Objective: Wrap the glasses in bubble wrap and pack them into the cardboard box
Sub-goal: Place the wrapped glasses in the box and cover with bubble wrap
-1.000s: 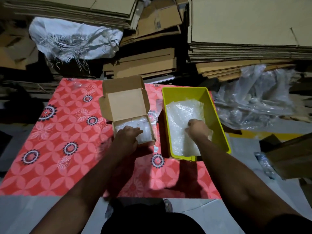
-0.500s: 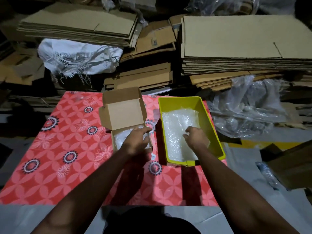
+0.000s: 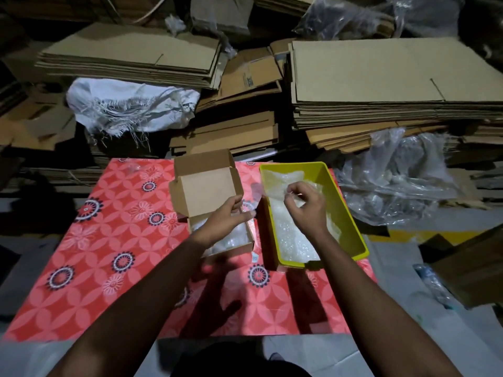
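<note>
A small cardboard box [image 3: 246, 235] stands open on the red mat, its lid [image 3: 206, 186] tipped back. A bubble-wrapped bundle [image 3: 231, 240] lies inside; no bare glass shows. To its right a yellow plastic bin [image 3: 351, 213] holds a pile of bubble wrap sheets [image 3: 294, 240]. My right hand [image 3: 306, 205] hovers over the bin and pinches one thin bubble wrap sheet [image 3: 275, 186], lifted clear of the pile. My left hand [image 3: 226, 216] hangs above the box's right side, thumb and fingers apart, fingertips close to the sheet's left edge.
The red flowered mat [image 3: 109, 240] lies on the floor. Stacks of flat cardboard [image 3: 381, 77] rise behind it, with a white frayed sack [image 3: 128, 107] at back left. Crumpled clear plastic bags [image 3: 394, 180] lie right of the bin. A brown carton [image 3: 473, 268] and a plastic bottle [image 3: 432, 281] lie farther right.
My right hand has risen from the pile with a sheet pinched in it. My left hand has lifted out of the box toward the bin. The camera has tilted up.
</note>
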Available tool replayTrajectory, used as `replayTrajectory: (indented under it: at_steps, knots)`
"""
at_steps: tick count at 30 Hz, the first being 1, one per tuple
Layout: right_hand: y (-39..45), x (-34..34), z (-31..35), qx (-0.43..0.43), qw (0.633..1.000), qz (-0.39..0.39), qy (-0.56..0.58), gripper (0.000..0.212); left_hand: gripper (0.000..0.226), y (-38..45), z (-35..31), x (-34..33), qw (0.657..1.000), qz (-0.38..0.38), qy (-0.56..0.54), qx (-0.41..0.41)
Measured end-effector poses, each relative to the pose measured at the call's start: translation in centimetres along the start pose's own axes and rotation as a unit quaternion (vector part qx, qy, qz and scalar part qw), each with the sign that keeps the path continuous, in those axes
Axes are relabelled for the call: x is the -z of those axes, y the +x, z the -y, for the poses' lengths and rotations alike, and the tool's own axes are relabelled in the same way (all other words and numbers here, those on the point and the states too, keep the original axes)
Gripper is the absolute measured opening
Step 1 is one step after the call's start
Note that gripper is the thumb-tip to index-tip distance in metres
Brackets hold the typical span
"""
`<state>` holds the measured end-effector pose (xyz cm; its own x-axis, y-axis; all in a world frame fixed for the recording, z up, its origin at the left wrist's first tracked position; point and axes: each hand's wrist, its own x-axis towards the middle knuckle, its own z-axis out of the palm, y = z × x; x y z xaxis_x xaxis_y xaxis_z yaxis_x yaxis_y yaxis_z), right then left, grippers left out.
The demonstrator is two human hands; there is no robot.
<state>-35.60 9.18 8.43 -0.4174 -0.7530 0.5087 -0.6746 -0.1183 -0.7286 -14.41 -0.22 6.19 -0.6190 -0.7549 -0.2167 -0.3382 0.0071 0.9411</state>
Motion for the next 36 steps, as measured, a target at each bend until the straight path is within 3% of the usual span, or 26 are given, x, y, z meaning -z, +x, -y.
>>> replayTrajectory:
  at_steps: [2, 5, 8, 12, 15, 17, 19, 20, 21, 23, 25, 27, 29, 31, 33, 35, 36]
  knots:
    - [-0.2, -0.4, 1.7, -0.010, 0.998, 0.050, 0.040, 0.015, 0.080, 0.3, -1.1, 0.9, 0.996, 0.009, -0.088, 0.010]
    - [-0.2, -1.0, 3.7, -0.003, 0.993, 0.112, 0.048, 0.015, 0.044, 0.0, -2.4, 2.6, 0.982, -0.020, -0.187, -0.008]
    - [-0.2, -1.7, 6.1, 0.005, 0.990, 0.127, 0.059, 0.014, 0.018, -0.6, -3.2, 4.1, 0.978, -0.037, -0.201, -0.041]
    - [-0.2, -3.4, 8.3, -0.022, 0.995, 0.043, 0.086, 0.022, 0.009, -1.2, -4.3, 6.6, 0.969, -0.135, -0.173, -0.115]
    - [-0.6, -4.5, 9.9, -0.022, 0.996, -0.022, 0.084, 0.027, 0.022, -1.8, -5.6, 9.0, 0.962, -0.191, -0.105, -0.163]
    - [-0.9, -5.3, 11.1, -0.013, 0.996, -0.047, 0.069, 0.030, 0.032, -2.3, -6.5, 10.3, 0.962, -0.165, -0.135, -0.171]
    - [-0.8, -6.1, 11.9, -0.051, 0.987, -0.064, 0.136, 0.035, 0.018, -2.9, -7.7, 11.3, 0.956, -0.120, -0.212, -0.166]
    - [-0.6, -6.5, 11.8, -0.102, 0.966, -0.074, 0.225, 0.036, 0.009, -3.4, -8.5, 11.6, 0.949, -0.091, -0.252, -0.168]
    - [-0.1, -6.7, 11.7, -0.180, 0.921, -0.084, 0.335, 0.038, 0.007, -3.8, -9.0, 11.9, 0.942, -0.074, -0.284, -0.164]
    - [0.5, -7.7, 10.6, -0.342, 0.797, -0.052, 0.496, 0.055, 0.010, -4.1, -9.2, 12.7, 0.931, -0.067, -0.325, -0.149]
    - [0.2, -8.9, 10.1, -0.437, 0.731, 0.058, 0.521, 0.068, 0.016, -4.3, -9.1, 13.8, 0.923, -0.086, -0.352, -0.126]
    - [-0.5, -9.9, 10.7, -0.450, 0.681, 0.192, 0.545, 0.088, 0.024, -4.8, -9.1, 14.6, 0.928, -0.102, -0.341, -0.113]
    - [-0.3, -9.4, 12.2, -0.407, 0.655, 0.255, 0.584, 0.107, 0.009, -5.8, -9.4, 15.1, 0.934, -0.117, -0.318, -0.118]
    - [1.1, -8.1, 12.9, -0.366, 0.618, 0.215, 0.661, 0.108, 0.035, -6.5, -8.9, 15.8, 0.934, -0.127, -0.310, -0.123]
    - [2.5, -6.6, 13.3, -0.335, 0.601, 0.153, 0.709, 0.096, 0.030, -7.1, -8.6, 16.5, 0.936, -0.118, -0.298, -0.143]
    - [3.6, -6.0, 13.1, -0.317, 0.624, 0.169, 0.694, 0.098, 0.019, -7.3, -8.1, 17.2, 0.939, -0.104, -0.288, -0.156]
    - [3.7, -6.2, 12.9, -0.317, 0.643, 0.201, 0.667, 0.102, 0.026, -7.4, -7.9, 17.3, 0.941, -0.110, -0.281, -0.156]
